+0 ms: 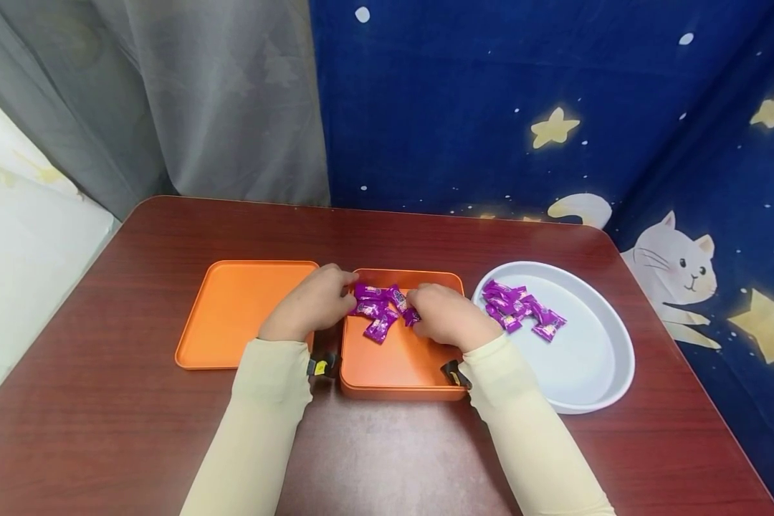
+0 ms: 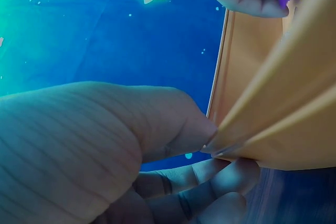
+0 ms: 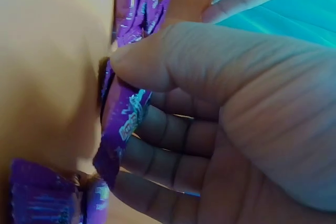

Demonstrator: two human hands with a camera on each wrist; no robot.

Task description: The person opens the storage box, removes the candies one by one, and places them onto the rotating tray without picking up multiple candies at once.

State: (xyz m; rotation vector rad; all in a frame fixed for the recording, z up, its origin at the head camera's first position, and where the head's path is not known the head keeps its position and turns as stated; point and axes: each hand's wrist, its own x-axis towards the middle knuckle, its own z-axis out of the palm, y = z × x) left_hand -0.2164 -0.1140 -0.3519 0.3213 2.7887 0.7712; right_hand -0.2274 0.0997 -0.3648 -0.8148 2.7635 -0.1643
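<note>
My left hand [image 1: 312, 301] is at the left wall of an orange box [image 1: 396, 365], its thumb and fingers pinching the rim, as the left wrist view shows. Inside the box, my right hand [image 1: 451, 315] holds a purple-wrapped candy [image 3: 125, 121] between thumb and fingers. Several more purple candies [image 1: 379, 326] lie bunched in the box's upper left part, beside the right fingertips. The right hand covers part of the box floor in the head view.
A flat orange lid or tray [image 1: 241, 304] lies left of the box, partly behind the left hand. To the right, a white oval tray [image 1: 583, 365] holds several purple candies [image 1: 512, 304] at its upper left. Everything stands on a dark red-brown table [image 1: 103, 401], with curtains [image 1: 426, 107] behind.
</note>
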